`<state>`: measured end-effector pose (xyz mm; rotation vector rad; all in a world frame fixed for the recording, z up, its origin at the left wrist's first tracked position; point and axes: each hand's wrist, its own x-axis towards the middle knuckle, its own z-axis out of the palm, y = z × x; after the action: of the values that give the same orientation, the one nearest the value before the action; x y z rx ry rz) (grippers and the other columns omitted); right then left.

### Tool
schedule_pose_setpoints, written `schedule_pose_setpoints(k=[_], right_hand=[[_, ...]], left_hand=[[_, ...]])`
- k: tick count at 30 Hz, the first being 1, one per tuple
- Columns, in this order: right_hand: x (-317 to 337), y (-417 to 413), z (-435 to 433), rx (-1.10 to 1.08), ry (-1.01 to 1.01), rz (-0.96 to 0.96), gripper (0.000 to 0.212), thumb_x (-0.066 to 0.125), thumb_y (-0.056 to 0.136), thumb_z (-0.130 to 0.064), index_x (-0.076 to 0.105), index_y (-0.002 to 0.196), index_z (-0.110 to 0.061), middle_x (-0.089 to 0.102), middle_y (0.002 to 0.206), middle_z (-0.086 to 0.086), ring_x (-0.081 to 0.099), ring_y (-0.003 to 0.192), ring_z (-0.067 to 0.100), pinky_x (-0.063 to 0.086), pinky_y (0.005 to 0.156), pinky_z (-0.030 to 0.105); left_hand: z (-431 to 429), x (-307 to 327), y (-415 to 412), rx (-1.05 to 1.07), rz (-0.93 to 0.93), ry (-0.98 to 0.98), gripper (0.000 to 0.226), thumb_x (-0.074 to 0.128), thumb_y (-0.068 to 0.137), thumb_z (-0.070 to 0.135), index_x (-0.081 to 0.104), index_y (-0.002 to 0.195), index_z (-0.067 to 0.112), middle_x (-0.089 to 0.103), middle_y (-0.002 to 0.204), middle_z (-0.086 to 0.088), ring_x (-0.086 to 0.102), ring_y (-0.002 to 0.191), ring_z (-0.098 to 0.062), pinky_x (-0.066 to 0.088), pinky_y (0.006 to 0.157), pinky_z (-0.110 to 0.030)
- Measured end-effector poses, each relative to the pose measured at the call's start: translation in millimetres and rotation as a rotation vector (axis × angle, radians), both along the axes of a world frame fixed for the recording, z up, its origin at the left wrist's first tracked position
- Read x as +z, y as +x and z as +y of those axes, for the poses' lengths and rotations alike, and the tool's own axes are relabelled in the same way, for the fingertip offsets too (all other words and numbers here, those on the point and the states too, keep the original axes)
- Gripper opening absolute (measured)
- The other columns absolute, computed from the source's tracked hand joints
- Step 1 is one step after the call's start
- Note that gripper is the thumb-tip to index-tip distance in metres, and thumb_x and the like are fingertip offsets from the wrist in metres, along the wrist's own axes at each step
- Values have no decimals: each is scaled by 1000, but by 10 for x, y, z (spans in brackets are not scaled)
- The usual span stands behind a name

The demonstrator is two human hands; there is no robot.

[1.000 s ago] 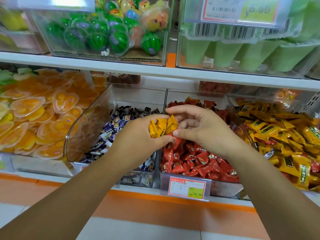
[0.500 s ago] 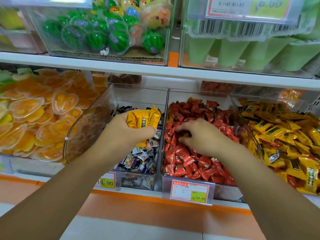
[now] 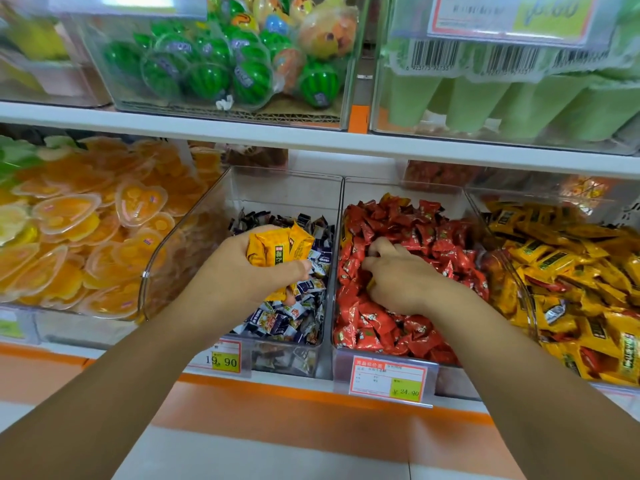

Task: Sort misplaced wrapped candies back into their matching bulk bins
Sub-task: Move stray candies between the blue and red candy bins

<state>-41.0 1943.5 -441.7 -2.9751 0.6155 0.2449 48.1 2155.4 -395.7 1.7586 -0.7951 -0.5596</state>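
1. A second ago my two hands met over the red bin [image 3: 398, 190], the right one passing a stray into the left. They have since parted.
2. My left hand [image 3: 242, 275] has drawn back to the left and now hovers over the bin of dark-wrapped sweets [image 3: 284, 192]. It is clenched round a bunch of yellow candies [image 3: 277, 247], which stick up above the thumb.
3. My right hand [image 3: 405, 278] has gone back down into the red candies [image 3: 415, 223]. It lies knuckles up with the fingers curled into the heap. A sliver of yellow shows at the edge of the palm, but I cannot tell whether the hand is pinching anything yet.
4. I read this as one more search for strays. The red heap looks nearly all red on top, so few may be left in it.
5. The gathered yellows are not home yet. Their match is the yellow bin [image 3: 540, 197], just right of the red one, so the left hand's load must cross over the right arm or be passed across. That yellow bin also has a few red wrappers mixed in, so I judge there is more sorting to do there.
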Motion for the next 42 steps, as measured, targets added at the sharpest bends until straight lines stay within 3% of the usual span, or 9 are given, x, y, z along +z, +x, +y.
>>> schedule_pose_setpoints(k=[5, 9, 14, 22, 25, 28, 33, 38, 42], right_hand=[[67, -56, -89, 4, 177, -24, 44, 58, 85, -4, 55, 128, -14, 38, 133, -3, 46, 116, 20, 41, 100, 32], [23, -71, -104, 39, 177, -133, 35, 69, 86, -18, 61, 120, -17, 48, 127, -7, 52, 112, 17, 43, 97, 28], [-60, -44, -14, 69, 147, -137, 42, 58, 89, -8, 58, 130, -19, 43, 128, -4, 52, 111, 20, 46, 92, 31], [-52, -70, -29, -19, 220, -404, 17, 68, 87, -15, 73, 103, -15, 49, 115, -4, 52, 106, 15, 42, 93, 26], [88, -189, -21, -74, 322, -514, 5, 71, 85, -21, 75, 87, -23, 48, 117, -9, 45, 108, 7, 32, 89, 17], [286, -332, -18, -144, 420, -599, 9, 73, 84, -26, 72, 80, -33, 56, 115, -7, 50, 111, 10, 38, 94, 21], [404, -495, -14, -163, 449, -716, 10, 73, 84, -27, 74, 86, -37, 58, 96, -24, 53, 92, -7, 33, 75, -4], [375, -542, -41, -106, 277, -755, 11, 72, 84, -23, 75, 95, -26, 67, 100, -12, 60, 98, 3, 46, 92, 21], [470, -592, 46, -129, 622, -831, 12, 73, 84, -21, 75, 92, -29, 70, 95, -4, 66, 65, 14, 59, 63, 33]], left_hand=[[-11, 4, -22, -28, 12, -7, 12, 72, 79, 31, 70, 91, 29, 72, 79, 2, 66, 61, -12, 58, 65, -23], [-56, -38, -11, -7, 9, 32, 19, 72, 80, 33, 68, 98, 29, 73, 79, 5, 68, 63, -12, 54, 63, -20], [-119, -42, -38, 13, 21, 34, 19, 72, 81, 29, 67, 98, 23, 72, 75, 3, 67, 59, -12, 50, 56, -14], [-180, 13, -88, 34, -20, 41, 14, 72, 83, 31, 67, 96, 28, 72, 78, 2, 70, 65, -16, 48, 50, -12], [-197, 42, -100, 43, -17, 26, 11, 72, 84, 31, 68, 94, 28, 72, 79, 5, 70, 66, -14, 47, 49, -11], [-238, 64, -130, 46, -1, -1, 7, 72, 83, 29, 69, 89, 30, 73, 79, 8, 70, 66, -10, 46, 50, -8], [-288, 92, -209, 33, -23, 13, 9, 70, 85, 31, 71, 89, 23, 61, 50, 14, 61, 49, 0, 38, 40, -10], [-281, 101, -236, 52, -19, -38, 12, 71, 84, 30, 70, 93, 22, 71, 65, 5, 64, 52, -1, 41, 40, -12], [-295, 111, -246, 21, 6, -62, 18, 70, 85, 25, 71, 96, 10, 74, 76, -2, 71, 70, -8, 54, 52, -19]])
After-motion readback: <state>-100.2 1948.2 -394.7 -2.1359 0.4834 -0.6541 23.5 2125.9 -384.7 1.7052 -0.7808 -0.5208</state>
